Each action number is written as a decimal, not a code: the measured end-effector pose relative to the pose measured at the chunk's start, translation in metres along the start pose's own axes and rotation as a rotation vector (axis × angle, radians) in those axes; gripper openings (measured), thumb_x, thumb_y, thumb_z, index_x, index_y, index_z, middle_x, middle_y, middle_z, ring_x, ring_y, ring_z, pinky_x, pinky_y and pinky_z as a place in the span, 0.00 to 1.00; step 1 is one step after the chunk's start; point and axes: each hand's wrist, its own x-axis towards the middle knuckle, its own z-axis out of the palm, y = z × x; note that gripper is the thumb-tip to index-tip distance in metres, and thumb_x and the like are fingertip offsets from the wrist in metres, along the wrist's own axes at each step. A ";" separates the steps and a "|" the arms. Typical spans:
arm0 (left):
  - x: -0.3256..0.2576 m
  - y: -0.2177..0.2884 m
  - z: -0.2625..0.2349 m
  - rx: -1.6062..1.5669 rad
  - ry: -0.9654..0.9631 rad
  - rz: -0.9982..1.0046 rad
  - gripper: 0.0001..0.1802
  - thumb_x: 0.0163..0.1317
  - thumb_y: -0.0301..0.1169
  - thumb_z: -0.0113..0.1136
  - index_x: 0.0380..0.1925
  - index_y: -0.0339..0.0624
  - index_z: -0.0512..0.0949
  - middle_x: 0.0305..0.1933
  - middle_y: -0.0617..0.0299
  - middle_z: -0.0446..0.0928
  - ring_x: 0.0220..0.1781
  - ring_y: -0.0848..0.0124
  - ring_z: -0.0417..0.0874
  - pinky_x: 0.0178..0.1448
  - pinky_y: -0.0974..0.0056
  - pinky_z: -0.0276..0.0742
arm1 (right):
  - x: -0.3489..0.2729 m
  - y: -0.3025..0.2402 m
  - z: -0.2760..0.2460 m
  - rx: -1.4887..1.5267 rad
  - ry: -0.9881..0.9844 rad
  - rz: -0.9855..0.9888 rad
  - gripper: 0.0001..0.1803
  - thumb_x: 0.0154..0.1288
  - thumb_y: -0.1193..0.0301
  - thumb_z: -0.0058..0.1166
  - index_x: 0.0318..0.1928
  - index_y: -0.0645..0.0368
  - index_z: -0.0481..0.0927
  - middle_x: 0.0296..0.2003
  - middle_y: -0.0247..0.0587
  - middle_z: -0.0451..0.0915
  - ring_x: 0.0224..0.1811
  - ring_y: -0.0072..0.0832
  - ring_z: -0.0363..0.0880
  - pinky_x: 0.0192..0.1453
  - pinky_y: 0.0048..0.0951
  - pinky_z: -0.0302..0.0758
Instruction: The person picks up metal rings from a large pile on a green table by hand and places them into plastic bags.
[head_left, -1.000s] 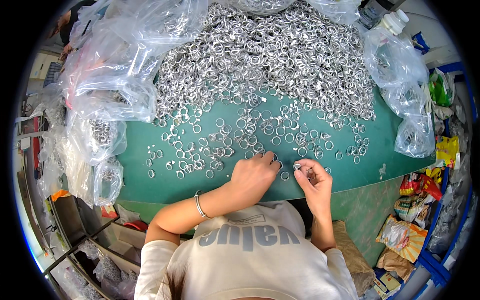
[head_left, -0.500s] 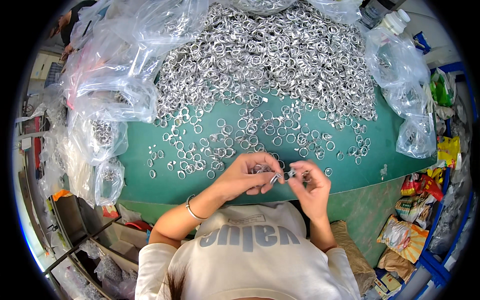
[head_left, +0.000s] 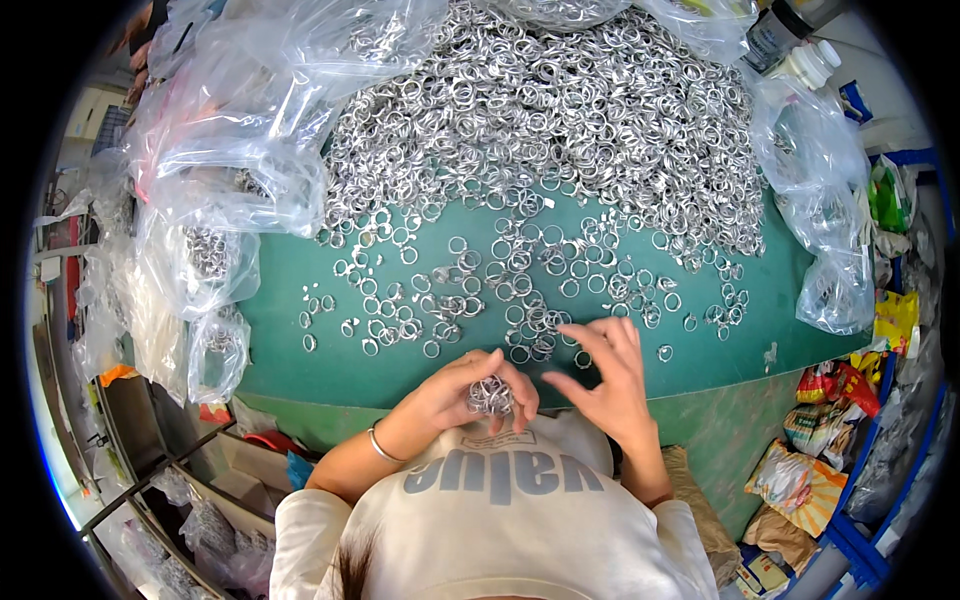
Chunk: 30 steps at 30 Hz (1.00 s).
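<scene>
metal rings (head_left: 489,397) are cupped in the curled left hand (head_left: 452,389)
right hand (head_left: 610,385): thumb and forefinger are spread over the green table (head_left: 278,280).

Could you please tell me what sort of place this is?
Probably a workshop or packing room, judging by the large heap of silver-coloured rings, the green worktable beneath it and the clear plastic bags beside it.

The ring pile (head_left: 540,110) lies on the far part of the table (head_left: 285,270). Loose rings (head_left: 463,284) lie before it. Plastic bags (head_left: 240,110) sit left of the pile; other bags (head_left: 815,170) sit right, with bottles (head_left: 810,65) behind them. At the near edge, the left hand (head_left: 445,395) contains a ring cluster (head_left: 491,396); the right hand (head_left: 613,385) is to its right. Packets (head_left: 795,475) lie right of the table.
</scene>
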 end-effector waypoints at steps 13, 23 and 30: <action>-0.010 0.002 0.004 0.218 0.085 0.006 0.16 0.62 0.37 0.55 0.34 0.31 0.78 0.32 0.53 0.76 0.28 0.65 0.81 0.24 0.69 0.78 | -0.003 0.023 0.011 -0.283 0.248 0.200 0.07 0.51 0.76 0.58 0.34 0.57 0.79 0.28 0.38 0.70 0.34 0.35 0.67 0.39 0.34 0.60; -0.006 0.001 0.015 0.119 0.345 0.026 0.21 0.64 0.41 0.50 0.30 0.30 0.77 0.31 0.50 0.73 0.27 0.64 0.79 0.19 0.72 0.73 | 0.014 0.008 0.024 -0.424 0.124 0.083 0.13 0.52 0.69 0.60 0.40 0.55 0.78 0.34 0.38 0.67 0.40 0.36 0.64 0.44 0.38 0.57; -0.006 -0.005 0.005 0.094 0.258 0.014 0.16 0.62 0.37 0.54 0.29 0.32 0.78 0.31 0.55 0.73 0.25 0.69 0.77 0.16 0.75 0.62 | 0.009 0.030 0.007 -0.337 0.323 0.171 0.06 0.55 0.71 0.57 0.34 0.56 0.80 0.30 0.36 0.71 0.36 0.33 0.67 0.43 0.33 0.58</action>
